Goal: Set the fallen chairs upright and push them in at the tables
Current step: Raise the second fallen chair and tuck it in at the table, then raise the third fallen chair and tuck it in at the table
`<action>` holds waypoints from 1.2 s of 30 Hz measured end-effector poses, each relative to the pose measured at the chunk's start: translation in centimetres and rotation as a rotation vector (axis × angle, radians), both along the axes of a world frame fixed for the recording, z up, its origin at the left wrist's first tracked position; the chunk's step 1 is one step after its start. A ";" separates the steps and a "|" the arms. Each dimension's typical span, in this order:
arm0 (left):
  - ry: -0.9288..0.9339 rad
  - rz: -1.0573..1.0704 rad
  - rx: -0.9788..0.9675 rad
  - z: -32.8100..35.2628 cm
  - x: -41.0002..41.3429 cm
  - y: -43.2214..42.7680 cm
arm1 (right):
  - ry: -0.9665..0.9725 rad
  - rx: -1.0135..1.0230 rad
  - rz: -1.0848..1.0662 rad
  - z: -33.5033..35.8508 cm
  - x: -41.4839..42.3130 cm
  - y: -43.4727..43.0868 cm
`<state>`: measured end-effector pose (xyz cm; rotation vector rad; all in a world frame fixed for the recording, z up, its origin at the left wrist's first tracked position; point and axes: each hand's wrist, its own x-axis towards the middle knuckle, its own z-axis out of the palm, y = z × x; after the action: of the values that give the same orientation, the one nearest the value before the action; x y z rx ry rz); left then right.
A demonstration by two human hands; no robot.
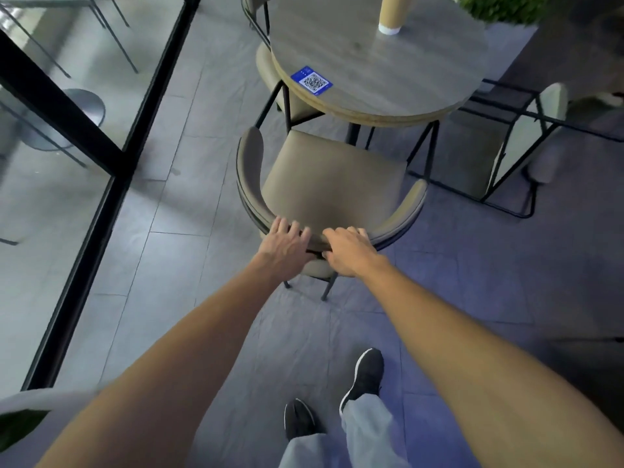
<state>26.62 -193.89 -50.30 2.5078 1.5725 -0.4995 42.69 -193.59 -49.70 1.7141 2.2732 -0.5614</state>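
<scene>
The round surface (388, 79) stands beyond both hands. A chair (331, 177) stands upright directly ahead of them, its seat front just under the surface's edge. A fallen chair (518, 145) lies on its side ahead and right of the right hand (349, 253). That hand and the left hand (287, 246) sit side by side, fingers curled over the chair's backrest, gripping it.

Upright chair (331, 177) facing round table (381, 62), seat front at the tabletop's edge. Left hand (287, 243) and right hand (349, 253) side by side, gripping its curved backrest. Right of the table, second chair (521, 143) lying on its side.
</scene>
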 end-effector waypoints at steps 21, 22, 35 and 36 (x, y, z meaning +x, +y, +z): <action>-0.345 -0.139 0.050 20.6 33.9 4.6 | 0.037 0.143 -0.321 21.6 33.7 3.2; -0.341 -0.144 0.062 21.1 36.2 5.5 | 0.036 0.151 -0.326 22.0 35.9 3.8; -0.237 -0.195 0.030 22.4 61.0 16.2 | -0.012 0.154 -0.307 23.8 59.1 12.9; -0.237 -0.204 0.025 22.1 62.8 17.3 | -0.015 0.147 -0.311 23.3 60.7 14.0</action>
<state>89.37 -176.55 -28.19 2.6455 1.2543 -0.1963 103.35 -179.56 -26.39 2.1554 2.0957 -0.4456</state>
